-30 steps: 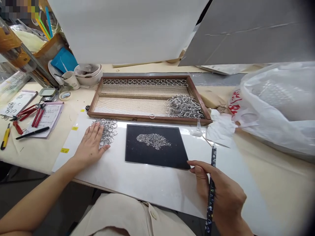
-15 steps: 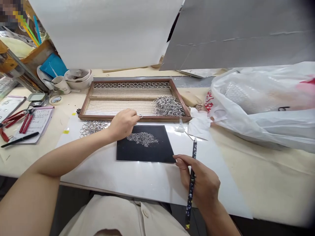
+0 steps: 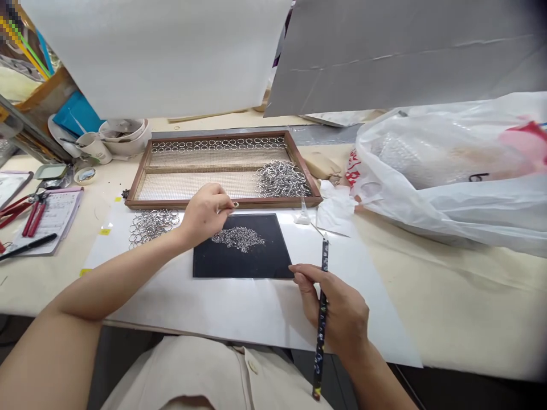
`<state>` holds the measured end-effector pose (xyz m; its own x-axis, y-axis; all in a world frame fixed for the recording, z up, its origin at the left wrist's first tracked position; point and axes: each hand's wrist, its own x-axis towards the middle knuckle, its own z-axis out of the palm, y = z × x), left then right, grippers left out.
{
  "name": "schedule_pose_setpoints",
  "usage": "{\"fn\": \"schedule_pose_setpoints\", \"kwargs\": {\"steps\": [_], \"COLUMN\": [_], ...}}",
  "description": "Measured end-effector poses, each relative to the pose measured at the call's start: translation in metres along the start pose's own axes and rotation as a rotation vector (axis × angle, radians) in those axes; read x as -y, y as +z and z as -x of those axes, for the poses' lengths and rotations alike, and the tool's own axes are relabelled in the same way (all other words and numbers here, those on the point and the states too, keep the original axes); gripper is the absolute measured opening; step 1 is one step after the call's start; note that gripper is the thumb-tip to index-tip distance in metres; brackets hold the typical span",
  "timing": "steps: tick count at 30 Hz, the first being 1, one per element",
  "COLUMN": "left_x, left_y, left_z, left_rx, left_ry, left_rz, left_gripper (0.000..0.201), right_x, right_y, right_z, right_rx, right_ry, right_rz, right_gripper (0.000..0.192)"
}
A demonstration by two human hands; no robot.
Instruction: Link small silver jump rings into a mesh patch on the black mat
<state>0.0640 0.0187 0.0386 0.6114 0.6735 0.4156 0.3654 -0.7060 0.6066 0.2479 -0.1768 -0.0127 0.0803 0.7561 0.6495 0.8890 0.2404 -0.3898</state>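
Left hand (image 3: 205, 212) pinches a ring (image 3: 235, 204) at the tray's front edge (image 3: 273, 201); right hand (image 3: 337, 310) grips a pencil (image 3: 321, 307).

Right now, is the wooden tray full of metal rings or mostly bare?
Mostly bare. The wooden tray has one row of rings along its far edge and a heap at its right end; elsewhere its mesh shows.

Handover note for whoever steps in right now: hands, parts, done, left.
Left hand pinches one metal ring at the mesh tray's front edge. Right hand holds a pen-like tool by the black mat, tip off the mat.
Done: one row of rings lined along the tray's far side.
Left: loose ring piles in the tray and on the white sheet; small beads heaped on the mat.
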Motion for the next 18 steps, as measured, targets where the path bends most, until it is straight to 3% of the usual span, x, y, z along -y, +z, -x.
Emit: {"fn": "schedule_pose_setpoints", "kwargs": {"steps": [3, 7, 12, 18], "left_x": [-0.027, -0.042, -0.04, -0.043], "left_y": [-0.01, -0.009, 0.0, 0.003], "left_z": [0.022, 0.045, 0.058, 0.062], "left_rx": [0.03, 0.009, -0.051, -0.053], "left_ry": [-0.28, -0.474, -0.494, -0.408], "left_rz": [0.341, 0.676, 0.916, 0.934], "left_gripper": [0.012, 0.015, 0.017, 0.012], "right_x": [0.004, 0.012, 0.031, 0.051], "right_y": [-0.013, -0.022, 0.003, 0.032], "right_z": [-0.006, -0.026, -0.064, -0.084], "right_rx": [0.068, 0.275, 0.327, 0.311], "right_ry": [0.086, 0.338, 0.589, 0.674], "right_rz": [-0.052, -0.29, -0.762, -1.112], "right_gripper": [0.014, 0.005, 0.016, 0.021]}}
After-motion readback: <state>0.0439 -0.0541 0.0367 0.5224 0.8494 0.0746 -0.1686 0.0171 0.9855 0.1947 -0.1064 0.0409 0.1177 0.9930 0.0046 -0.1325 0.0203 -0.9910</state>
